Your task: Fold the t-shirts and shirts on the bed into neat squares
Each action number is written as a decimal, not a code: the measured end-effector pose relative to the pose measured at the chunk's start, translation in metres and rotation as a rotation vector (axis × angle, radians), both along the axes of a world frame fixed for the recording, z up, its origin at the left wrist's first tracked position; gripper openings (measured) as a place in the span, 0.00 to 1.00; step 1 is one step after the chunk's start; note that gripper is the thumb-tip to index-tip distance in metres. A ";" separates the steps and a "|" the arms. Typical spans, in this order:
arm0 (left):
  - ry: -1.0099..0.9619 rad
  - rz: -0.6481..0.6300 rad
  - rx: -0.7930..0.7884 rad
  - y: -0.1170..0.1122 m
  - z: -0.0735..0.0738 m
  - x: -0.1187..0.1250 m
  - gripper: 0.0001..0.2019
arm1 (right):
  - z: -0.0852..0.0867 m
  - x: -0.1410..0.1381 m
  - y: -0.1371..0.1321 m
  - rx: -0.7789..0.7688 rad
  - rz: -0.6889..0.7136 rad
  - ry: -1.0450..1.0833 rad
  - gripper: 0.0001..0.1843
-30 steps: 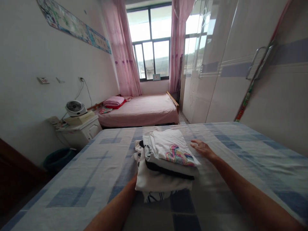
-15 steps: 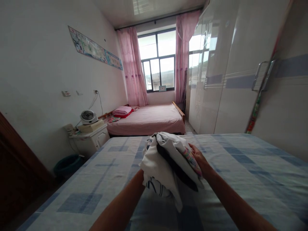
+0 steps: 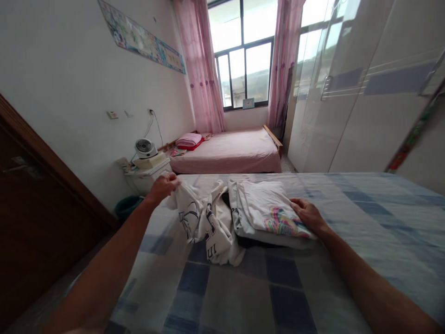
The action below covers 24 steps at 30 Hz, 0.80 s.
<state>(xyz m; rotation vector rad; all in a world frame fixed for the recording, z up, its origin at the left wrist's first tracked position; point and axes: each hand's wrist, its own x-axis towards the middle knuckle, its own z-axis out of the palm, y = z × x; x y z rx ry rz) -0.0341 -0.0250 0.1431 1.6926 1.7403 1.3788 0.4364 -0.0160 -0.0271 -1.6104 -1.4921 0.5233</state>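
My left hand [image 3: 166, 186] is closed on one end of a crumpled white T-shirt [image 3: 219, 232] with dark lettering, pulling that end up and out to the left. The rest of the shirt lies bunched on the bed, against a stack of folded T-shirts [image 3: 257, 199]. The top one is white with a colourful print near its front right corner, and a dark garment [image 3: 259, 242] shows beneath. At the stack's right edge, my right hand [image 3: 308, 213] is closed over the side of the cloth, its fingers partly hidden.
A blue-and-white checked sheet [image 3: 347, 260] covers the bed. Beyond it stands another bed with a pink sheet [image 3: 232, 148]. A small fan [image 3: 145, 147] sits on the nightstand [image 3: 153, 176] at left, near a green bin [image 3: 127, 208]. Wardrobe doors [image 3: 347, 102] line the right.
The bundle held between both hands now lies on the bed. The lettered T-shirt has been drawn away to the left of the folded stack by my left hand. The view has tilted down.
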 end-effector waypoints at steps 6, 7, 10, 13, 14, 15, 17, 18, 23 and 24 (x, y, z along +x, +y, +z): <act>-0.111 0.426 0.470 -0.019 0.042 -0.027 0.10 | 0.003 0.003 -0.004 0.003 0.012 -0.140 0.22; -0.051 0.487 0.544 -0.022 0.050 -0.031 0.11 | 0.003 0.002 -0.004 0.005 0.013 -0.153 0.22; 0.168 0.662 0.655 -0.026 0.063 -0.041 0.14 | 0.004 -0.002 -0.006 -0.009 -0.002 -0.192 0.24; 0.369 0.708 0.488 -0.025 0.052 -0.043 0.14 | 0.006 -0.004 -0.007 -0.041 -0.038 -0.231 0.25; 0.447 0.668 0.386 -0.024 0.041 -0.040 0.13 | 0.006 -0.005 -0.008 -0.045 -0.044 -0.241 0.26; 0.530 0.601 0.269 -0.024 0.027 -0.034 0.11 | 0.006 -0.005 -0.008 -0.046 -0.045 -0.250 0.26; 0.619 0.449 0.143 -0.026 -0.010 -0.017 0.11 | 0.006 -0.005 -0.007 -0.045 -0.042 -0.263 0.26; 0.650 0.369 0.128 -0.029 -0.032 -0.005 0.14 | 0.006 -0.004 -0.007 -0.045 -0.042 -0.267 0.26; 0.481 -0.258 -0.169 -0.043 -0.120 0.052 0.05 | 0.003 -0.004 -0.007 -0.019 -0.050 -0.275 0.24; 0.396 -0.350 -0.217 -0.044 -0.129 0.061 0.06 | 0.002 -0.004 -0.007 -0.011 -0.053 -0.276 0.24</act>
